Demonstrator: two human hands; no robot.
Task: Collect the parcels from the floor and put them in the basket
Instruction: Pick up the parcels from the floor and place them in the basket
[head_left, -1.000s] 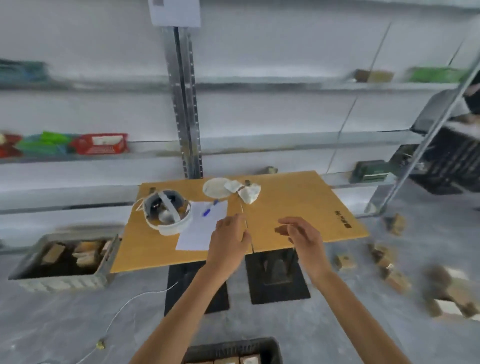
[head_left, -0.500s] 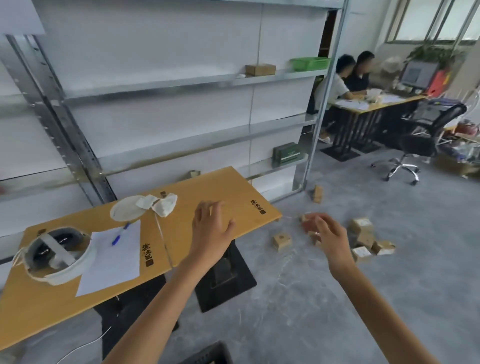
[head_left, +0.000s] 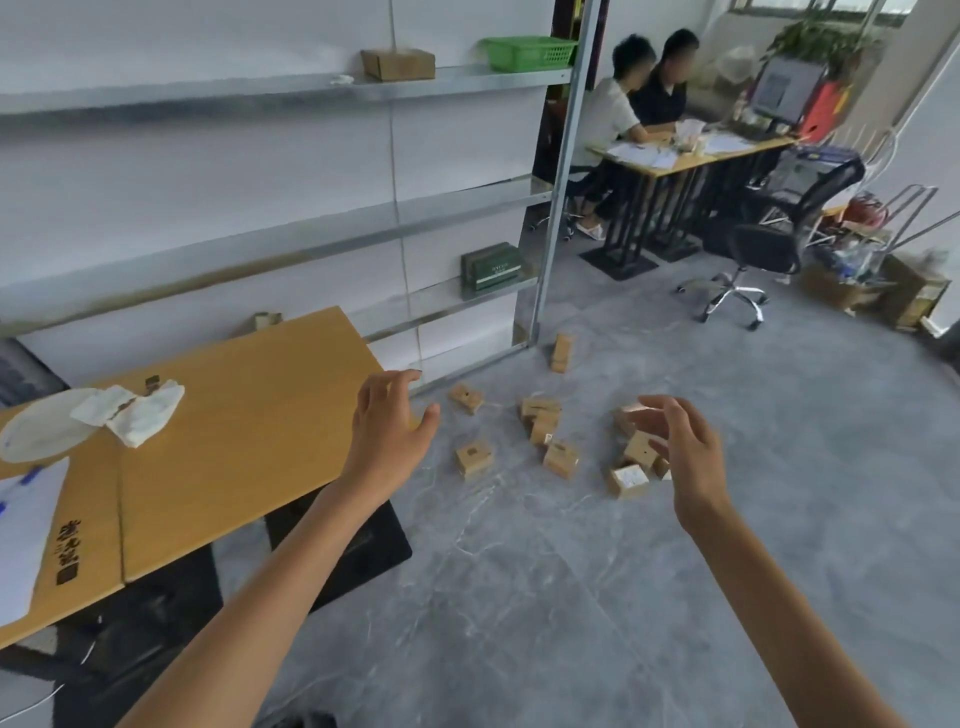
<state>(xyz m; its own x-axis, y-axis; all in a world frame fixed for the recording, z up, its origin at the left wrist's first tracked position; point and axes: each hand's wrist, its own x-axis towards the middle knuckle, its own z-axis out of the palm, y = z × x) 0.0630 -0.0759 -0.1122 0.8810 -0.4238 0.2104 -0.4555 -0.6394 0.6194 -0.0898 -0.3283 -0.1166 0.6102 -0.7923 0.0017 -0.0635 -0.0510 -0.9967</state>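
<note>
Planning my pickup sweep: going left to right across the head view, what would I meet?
First the white cloth → left hand → upright parcel → right hand → cardboard box.

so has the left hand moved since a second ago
Yes. The left hand was over the middle seam of the table; now it is at its right corner, nearer the parcels on the floor.

Bare left hand (head_left: 392, 431) and bare right hand (head_left: 685, 452); left forearm (head_left: 270, 587) and right forearm (head_left: 779, 597) likewise bare along all their visible length.
</note>
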